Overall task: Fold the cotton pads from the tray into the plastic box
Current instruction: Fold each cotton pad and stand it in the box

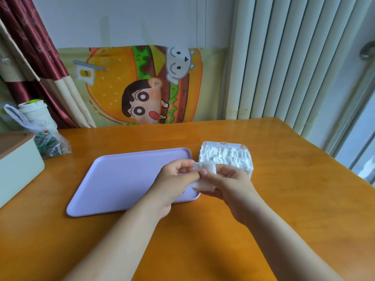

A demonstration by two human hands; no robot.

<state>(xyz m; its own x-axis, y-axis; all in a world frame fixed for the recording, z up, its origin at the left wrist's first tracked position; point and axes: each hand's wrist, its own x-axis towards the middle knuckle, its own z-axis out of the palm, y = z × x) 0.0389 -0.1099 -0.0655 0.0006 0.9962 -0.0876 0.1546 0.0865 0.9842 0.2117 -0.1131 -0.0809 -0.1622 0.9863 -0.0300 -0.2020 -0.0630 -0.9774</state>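
Both hands meet above the smooth orange wooden table (203, 236): left hand (174, 177) and right hand (233, 185) each pinch one soft white square cotton pad (204, 184), partly creased, over the right near edge of the flat, rounded lilac tray (125, 175). Just right and farther, the clear plastic box (223, 143) holds ruffled folded pads (223, 156).

I have free passage over bare tabletop (294, 189) right of the box (223, 142), itself packed with pads (223, 157); left beyond the tray (121, 175), a bag (50, 142) and a bin (18, 165) block the edge
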